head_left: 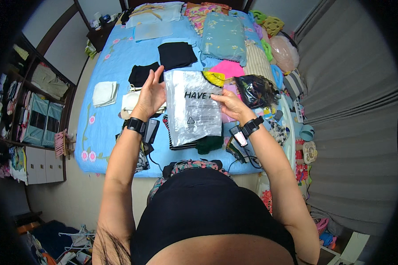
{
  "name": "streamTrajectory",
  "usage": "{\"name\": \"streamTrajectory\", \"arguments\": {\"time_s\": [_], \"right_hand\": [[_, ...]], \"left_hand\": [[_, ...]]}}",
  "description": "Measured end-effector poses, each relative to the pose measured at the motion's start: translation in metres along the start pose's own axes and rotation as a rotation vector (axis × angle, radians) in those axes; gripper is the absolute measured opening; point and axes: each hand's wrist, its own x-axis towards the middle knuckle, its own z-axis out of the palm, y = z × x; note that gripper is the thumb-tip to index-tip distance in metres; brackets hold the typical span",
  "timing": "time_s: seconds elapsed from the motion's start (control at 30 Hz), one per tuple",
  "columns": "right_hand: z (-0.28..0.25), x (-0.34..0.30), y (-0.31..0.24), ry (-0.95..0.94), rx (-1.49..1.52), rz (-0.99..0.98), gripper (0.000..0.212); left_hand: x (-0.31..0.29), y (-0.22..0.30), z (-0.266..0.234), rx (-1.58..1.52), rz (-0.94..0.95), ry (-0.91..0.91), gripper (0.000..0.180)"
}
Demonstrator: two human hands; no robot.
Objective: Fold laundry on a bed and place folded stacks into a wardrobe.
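Observation:
A clear plastic bag (192,117) with dark print is held up over the bed in front of me. My right hand (231,105) pinches its right edge between thumb and fingers. My left hand (151,98) lies along the bag's left edge, fingers stretched upward and apart. Under the bag, partly hidden, are folded clothes: a striped piece (183,145) and a dark green one (210,144). Behind the left hand lies a folded black cloth (141,75), and beyond it a larger folded black garment (177,54).
On the blue flowered bedspread (104,145), a white folded stack (105,94) lies at left. A black plastic bag (256,90), a pink cloth (227,69) and a teal pillow (223,39) lie at right. Open shelves (28,88) stand left; a grey curtain (353,110) hangs right.

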Motion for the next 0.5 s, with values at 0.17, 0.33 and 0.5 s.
{"name": "streamTrajectory", "arguments": {"time_s": [0.17,0.33,0.5], "right_hand": [[0.009,0.007,0.005,0.014,0.117,-0.088,0.030],[0.015,0.006,0.011,-0.007,0.144,0.009,0.033],[0.014,0.006,0.033,-0.053,-0.167,0.185,0.038]], "left_hand": [[-0.020,-0.050,-0.022,0.493,-0.146,0.046,0.096],[-0.030,-0.070,-0.049,0.265,-0.297,0.186,0.039],[-0.043,-0.067,-0.058,0.065,-0.259,0.125,0.062]]}}
